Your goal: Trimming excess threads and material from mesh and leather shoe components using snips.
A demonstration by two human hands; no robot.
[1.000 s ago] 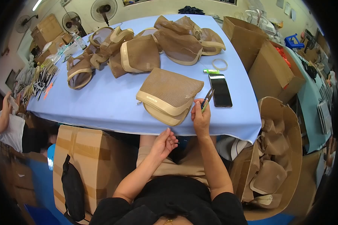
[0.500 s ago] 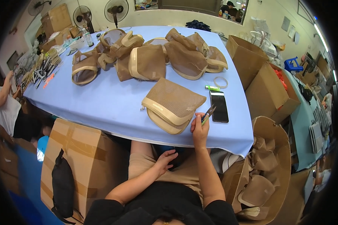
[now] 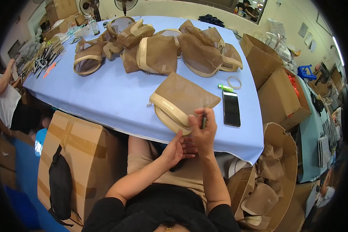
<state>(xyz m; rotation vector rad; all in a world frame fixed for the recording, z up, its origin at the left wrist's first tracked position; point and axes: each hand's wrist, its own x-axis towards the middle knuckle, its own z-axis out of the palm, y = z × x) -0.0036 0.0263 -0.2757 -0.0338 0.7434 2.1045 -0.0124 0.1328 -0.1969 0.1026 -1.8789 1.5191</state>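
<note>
A tan mesh pouch (image 3: 183,91) with a cream zipped band lies near the table's front edge, a metal zipper pull at its left. My right hand (image 3: 203,129), slightly motion-blurred, grips dark-bladed scissors (image 3: 203,120) over the pouch's lower right corner. Below that corner my left hand (image 3: 176,149) has its fingers apart, thumb at the pouch's rim; whether it touches cannot be told. To the right lie a black phone (image 3: 231,108), a small green-and-white item (image 3: 225,87) and a tape ring (image 3: 234,82). More mesh pouches (image 3: 158,56) are heaped behind.
The blue-covered table (image 3: 85,96) has tool-like items (image 3: 46,60) at its left. Below stand a taped box (image 3: 77,154) and an open carton (image 3: 286,170) of mesh pieces; more cartons (image 3: 282,98) stand right. A co-worker in white (image 3: 4,96) is at far left.
My right hand has moved left, toward the pouch's corner, with the scissors. My left hand has risen from the lap to the pouch's lower edge. The camera's view has also shifted.
</note>
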